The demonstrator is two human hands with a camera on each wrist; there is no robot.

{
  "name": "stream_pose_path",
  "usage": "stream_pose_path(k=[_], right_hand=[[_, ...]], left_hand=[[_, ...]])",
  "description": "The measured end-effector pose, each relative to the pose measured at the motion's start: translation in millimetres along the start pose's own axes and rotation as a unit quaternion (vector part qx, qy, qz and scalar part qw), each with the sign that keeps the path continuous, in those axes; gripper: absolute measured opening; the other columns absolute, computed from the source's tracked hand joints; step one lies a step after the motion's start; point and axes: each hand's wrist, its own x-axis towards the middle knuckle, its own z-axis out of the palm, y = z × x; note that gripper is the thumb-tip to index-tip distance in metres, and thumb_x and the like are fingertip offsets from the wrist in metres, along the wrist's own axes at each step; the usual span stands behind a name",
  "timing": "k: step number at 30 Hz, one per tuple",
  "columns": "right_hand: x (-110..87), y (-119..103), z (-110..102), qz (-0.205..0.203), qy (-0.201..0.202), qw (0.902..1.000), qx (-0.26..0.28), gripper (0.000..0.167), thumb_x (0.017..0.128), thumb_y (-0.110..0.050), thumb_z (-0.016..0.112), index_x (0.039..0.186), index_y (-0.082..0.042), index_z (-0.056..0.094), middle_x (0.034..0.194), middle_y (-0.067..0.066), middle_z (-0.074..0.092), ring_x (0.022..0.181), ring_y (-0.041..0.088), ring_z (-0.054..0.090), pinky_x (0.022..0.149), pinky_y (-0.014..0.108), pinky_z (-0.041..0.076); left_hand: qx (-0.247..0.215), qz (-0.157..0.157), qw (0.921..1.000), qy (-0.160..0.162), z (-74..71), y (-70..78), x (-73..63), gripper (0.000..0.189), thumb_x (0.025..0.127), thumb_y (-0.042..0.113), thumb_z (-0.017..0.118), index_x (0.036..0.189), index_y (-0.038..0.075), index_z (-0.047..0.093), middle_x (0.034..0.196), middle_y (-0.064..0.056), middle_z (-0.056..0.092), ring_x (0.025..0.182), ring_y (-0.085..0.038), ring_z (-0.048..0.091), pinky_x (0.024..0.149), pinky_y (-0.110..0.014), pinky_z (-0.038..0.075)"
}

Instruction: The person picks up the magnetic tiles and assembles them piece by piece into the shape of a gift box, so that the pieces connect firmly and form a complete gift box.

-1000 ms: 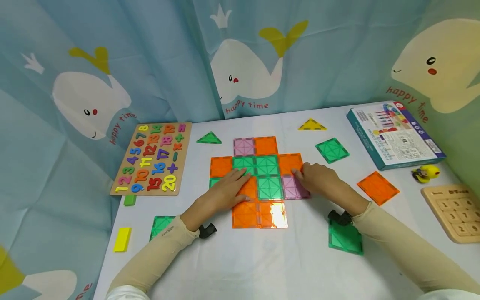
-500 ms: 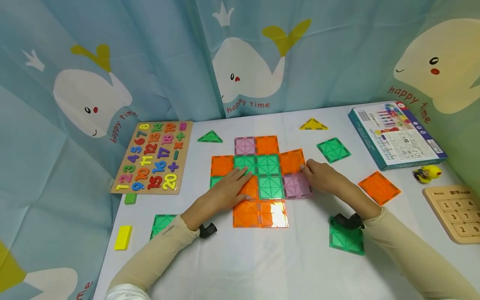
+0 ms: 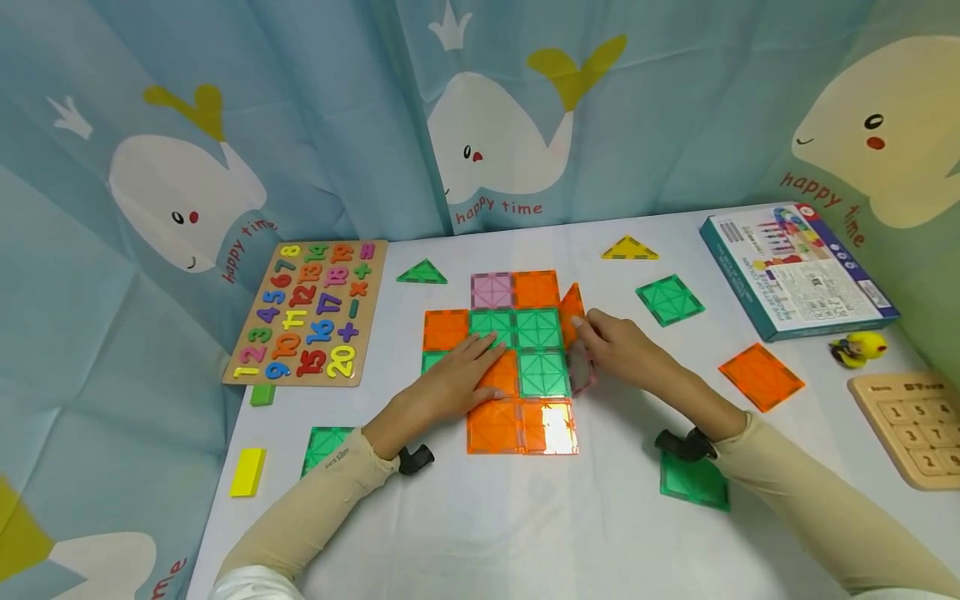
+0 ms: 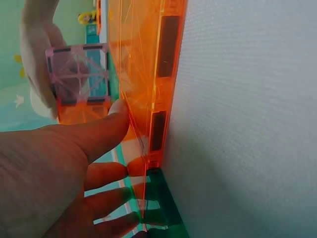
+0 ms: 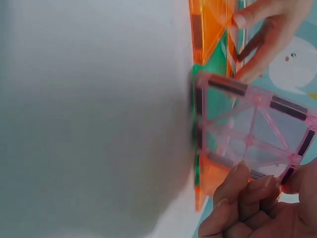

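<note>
Flat magnetic tiles, green, orange and pink, lie joined in the middle of the table. My left hand (image 3: 450,385) rests with fingers spread over the green tile (image 3: 486,321) and the orange tile (image 3: 501,371). At the right side of the layout, an orange tile (image 3: 572,312) and a pink tile (image 3: 581,369) stand steeply tilted, edge against the green tiles (image 3: 543,372). My right hand (image 3: 628,348) pinches this pair near their shared edge. In the right wrist view the pink tile (image 5: 250,131) shows raised above the fingertips.
A number puzzle board (image 3: 303,315) lies at the back left. Loose green (image 3: 670,300), orange (image 3: 761,377) and yellow (image 3: 630,248) tiles lie to the right and behind. A box (image 3: 798,271), a duck toy (image 3: 857,348) and a wooden number board (image 3: 909,429) are at the right.
The orange and pink tiles at the right lay flat; my right hand has swung them up into a steep tilt, moving slightly left. My left hand has stayed in place.
</note>
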Motion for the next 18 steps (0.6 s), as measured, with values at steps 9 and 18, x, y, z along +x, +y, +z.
stream_pose_path(k=[9,18], right_hand=[[5.6,-11.3,9.3,-0.005,-0.013,0.9999,0.004,0.045,0.116,-0.043,0.036,0.097,-0.005,0.054,0.08,0.009,0.057,0.067,0.022,0.05,0.059,0.033,0.038],[5.1,-11.4,8.3,-0.01,-0.011,0.9999,-0.005,0.045,0.116,-0.042,0.035,0.099,-0.005,0.055,0.079,0.008,0.058,0.064,0.022,0.048,0.058,0.033,0.038]], left_hand=[[-0.007,0.007,0.9999,-0.01,4.7,9.3,-7.6,0.077,0.107,0.046,0.06,0.168,0.011,0.029,0.176,-0.015,0.016,0.163,-0.035,0.017,0.13,-0.049,0.023],[0.006,0.061,0.9965,-0.056,18.8,42.1,-25.2,0.096,0.094,0.059,0.073,0.168,0.014,0.031,0.177,-0.008,0.015,0.163,-0.026,0.02,0.129,-0.041,0.027]])
